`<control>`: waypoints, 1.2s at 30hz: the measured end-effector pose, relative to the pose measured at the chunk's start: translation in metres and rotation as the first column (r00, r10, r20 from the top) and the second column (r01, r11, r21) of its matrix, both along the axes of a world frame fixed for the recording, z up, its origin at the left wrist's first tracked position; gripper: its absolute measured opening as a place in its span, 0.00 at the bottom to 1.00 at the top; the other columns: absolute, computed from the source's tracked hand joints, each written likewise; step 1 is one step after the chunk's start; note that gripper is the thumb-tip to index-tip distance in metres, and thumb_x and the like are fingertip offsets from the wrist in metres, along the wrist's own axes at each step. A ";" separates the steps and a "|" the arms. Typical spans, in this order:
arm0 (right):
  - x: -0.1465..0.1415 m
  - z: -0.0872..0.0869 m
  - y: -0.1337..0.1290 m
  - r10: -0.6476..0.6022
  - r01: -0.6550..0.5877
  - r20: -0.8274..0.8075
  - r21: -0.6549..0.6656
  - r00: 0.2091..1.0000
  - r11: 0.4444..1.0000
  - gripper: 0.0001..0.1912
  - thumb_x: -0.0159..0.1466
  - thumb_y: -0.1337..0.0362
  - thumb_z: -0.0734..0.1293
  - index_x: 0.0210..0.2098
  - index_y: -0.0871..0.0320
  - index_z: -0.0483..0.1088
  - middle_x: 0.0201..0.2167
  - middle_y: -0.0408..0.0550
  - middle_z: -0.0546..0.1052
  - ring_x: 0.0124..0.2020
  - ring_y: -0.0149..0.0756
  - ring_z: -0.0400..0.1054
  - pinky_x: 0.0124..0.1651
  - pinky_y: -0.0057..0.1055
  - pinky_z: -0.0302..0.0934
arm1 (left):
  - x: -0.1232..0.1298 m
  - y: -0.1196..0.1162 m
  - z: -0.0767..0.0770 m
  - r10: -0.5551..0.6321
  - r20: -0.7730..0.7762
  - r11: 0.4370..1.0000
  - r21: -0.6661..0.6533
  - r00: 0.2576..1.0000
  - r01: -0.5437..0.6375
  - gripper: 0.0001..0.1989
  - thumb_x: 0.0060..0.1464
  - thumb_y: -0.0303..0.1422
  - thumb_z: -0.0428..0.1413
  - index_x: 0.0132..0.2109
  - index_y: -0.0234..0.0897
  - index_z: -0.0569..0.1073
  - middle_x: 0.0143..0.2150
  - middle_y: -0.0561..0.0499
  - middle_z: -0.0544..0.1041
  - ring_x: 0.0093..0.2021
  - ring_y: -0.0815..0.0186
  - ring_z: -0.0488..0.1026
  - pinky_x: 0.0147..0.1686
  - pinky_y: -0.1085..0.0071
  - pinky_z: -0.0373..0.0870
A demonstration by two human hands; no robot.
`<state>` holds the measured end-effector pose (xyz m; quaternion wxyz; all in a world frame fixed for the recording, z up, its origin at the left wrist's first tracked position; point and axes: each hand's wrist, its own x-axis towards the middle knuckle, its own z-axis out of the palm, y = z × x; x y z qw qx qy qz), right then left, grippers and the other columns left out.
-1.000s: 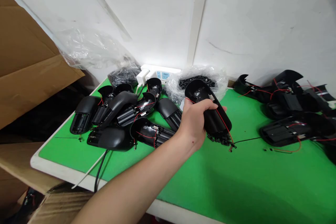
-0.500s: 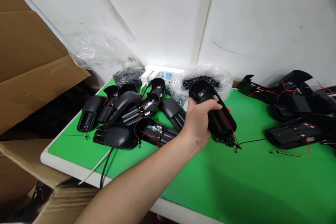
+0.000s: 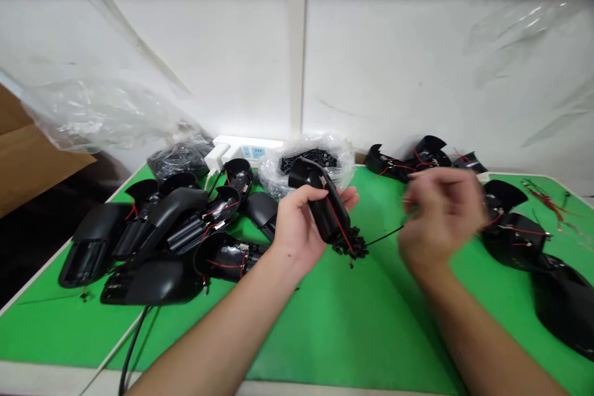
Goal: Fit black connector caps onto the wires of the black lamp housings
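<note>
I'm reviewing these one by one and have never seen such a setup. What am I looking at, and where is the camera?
There is no robot here: these are a person's bare hands, seen by one camera worn on the head. The left hand holds a curved black housing with a red wire. The right hand is raised and blurred, so its grip is unclear. On the green tabletop lie similar housings, a white power strip and an open plastic bag of small black parts.

Left hand [image 3: 301, 229] cupped, right hand [image 3: 440, 216] blurred
</note>
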<state>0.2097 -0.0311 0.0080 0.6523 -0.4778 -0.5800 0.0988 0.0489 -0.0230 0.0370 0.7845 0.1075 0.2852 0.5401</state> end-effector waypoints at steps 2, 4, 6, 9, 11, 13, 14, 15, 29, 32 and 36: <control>-0.003 -0.007 0.003 0.019 -0.025 0.052 0.117 0.998 0.993 0.06 0.70 0.64 0.67 0.47 0.55 0.72 0.38 0.46 0.73 0.36 0.36 0.68 0.38 0.34 0.64 | 0.000 0.001 0.003 0.025 0.010 1.000 0.009 1.000 -0.025 0.07 0.43 0.27 0.58 0.31 0.27 0.78 0.33 0.41 0.82 0.44 0.54 0.83 0.59 0.55 0.77; -0.009 -0.011 0.005 0.135 -0.161 0.170 0.149 0.976 0.976 0.10 0.66 0.68 0.68 0.48 0.54 0.71 0.41 0.48 0.74 0.41 0.39 0.69 0.41 0.37 0.64 | 0.000 0.002 0.006 0.033 -0.002 0.999 0.004 0.999 -0.033 0.08 0.42 0.26 0.57 0.30 0.27 0.79 0.32 0.40 0.82 0.45 0.52 0.83 0.58 0.54 0.78; -0.015 -0.013 0.004 0.231 -0.269 0.268 0.112 0.935 0.957 0.12 0.66 0.69 0.68 0.48 0.54 0.70 0.46 0.52 0.74 0.50 0.44 0.68 0.51 0.43 0.66 | -0.001 0.002 0.008 0.025 -0.034 0.999 -0.021 0.999 -0.025 0.07 0.43 0.27 0.56 0.30 0.28 0.78 0.32 0.40 0.81 0.46 0.51 0.83 0.56 0.54 0.79; -0.021 -0.014 0.001 0.278 -0.313 0.359 0.042 0.891 0.949 0.13 0.64 0.67 0.69 0.48 0.54 0.69 0.54 0.56 0.70 0.59 0.50 0.65 0.61 0.51 0.62 | -0.002 0.003 0.008 0.009 -0.088 1.000 -0.028 0.996 -0.011 0.06 0.43 0.28 0.58 0.30 0.30 0.77 0.32 0.41 0.81 0.46 0.51 0.83 0.53 0.55 0.80; -0.022 -0.015 0.000 0.282 -0.300 0.372 -0.010 0.884 0.954 0.16 0.62 0.65 0.70 0.49 0.54 0.69 0.60 0.58 0.65 0.62 0.52 0.64 0.60 0.51 0.64 | -0.001 0.002 0.007 0.016 -0.111 1.000 0.004 0.994 -0.016 0.07 0.41 0.27 0.59 0.32 0.29 0.77 0.34 0.41 0.82 0.45 0.51 0.83 0.51 0.56 0.81; -0.022 -0.017 -0.001 0.279 -0.283 0.382 -0.047 0.881 0.958 0.18 0.60 0.65 0.70 0.50 0.54 0.70 0.63 0.59 0.63 0.64 0.54 0.63 0.59 0.52 0.64 | 0.000 0.001 0.006 0.023 -0.128 0.999 0.026 0.992 -0.020 0.11 0.40 0.26 0.60 0.36 0.29 0.77 0.36 0.42 0.82 0.45 0.51 0.83 0.50 0.56 0.81; -0.023 -0.018 -0.001 0.274 -0.275 0.387 -0.054 0.880 0.960 0.18 0.59 0.65 0.70 0.49 0.54 0.71 0.63 0.59 0.64 0.64 0.55 0.62 0.59 0.52 0.64 | 0.001 0.000 0.006 0.024 -0.134 0.999 0.026 0.991 -0.021 0.13 0.39 0.26 0.60 0.38 0.30 0.76 0.38 0.42 0.83 0.45 0.51 0.83 0.49 0.56 0.81; -0.023 -0.018 -0.001 0.264 -0.264 0.389 -0.054 0.883 0.963 0.17 0.59 0.66 0.70 0.48 0.54 0.72 0.64 0.59 0.64 0.65 0.55 0.62 0.60 0.52 0.63 | 0.002 -0.001 0.006 0.025 -0.138 0.999 0.023 0.990 -0.022 0.15 0.39 0.25 0.60 0.40 0.31 0.76 0.39 0.42 0.83 0.45 0.52 0.83 0.49 0.56 0.81; -0.016 -0.019 0.007 0.346 -0.340 0.411 -0.091 0.843 0.936 0.09 0.58 0.71 0.70 0.38 0.55 0.77 0.63 0.57 0.73 0.62 0.52 0.66 0.62 0.52 0.63 | 0.005 -0.001 0.000 0.015 -0.165 0.997 0.074 0.986 -0.003 0.17 0.40 0.24 0.62 0.41 0.32 0.74 0.38 0.44 0.83 0.36 0.59 0.81 0.44 0.60 0.81; -0.018 -0.024 0.009 0.308 -0.311 0.425 -0.065 0.851 0.948 0.10 0.59 0.71 0.68 0.40 0.56 0.77 0.59 0.58 0.73 0.60 0.51 0.67 0.59 0.51 0.64 | 0.005 -0.001 0.000 0.024 -0.183 0.997 0.071 0.983 -0.011 0.16 0.39 0.24 0.62 0.40 0.31 0.74 0.38 0.44 0.82 0.38 0.58 0.81 0.44 0.61 0.81; -0.021 -0.028 0.009 0.291 -0.281 0.404 -0.085 0.867 0.956 0.10 0.63 0.72 0.66 0.41 0.55 0.76 0.57 0.56 0.74 0.56 0.47 0.67 0.55 0.47 0.67 | 0.005 0.000 0.002 0.018 -0.174 0.999 0.036 0.985 -0.012 0.17 0.38 0.25 0.62 0.40 0.31 0.75 0.37 0.44 0.82 0.39 0.58 0.81 0.45 0.61 0.81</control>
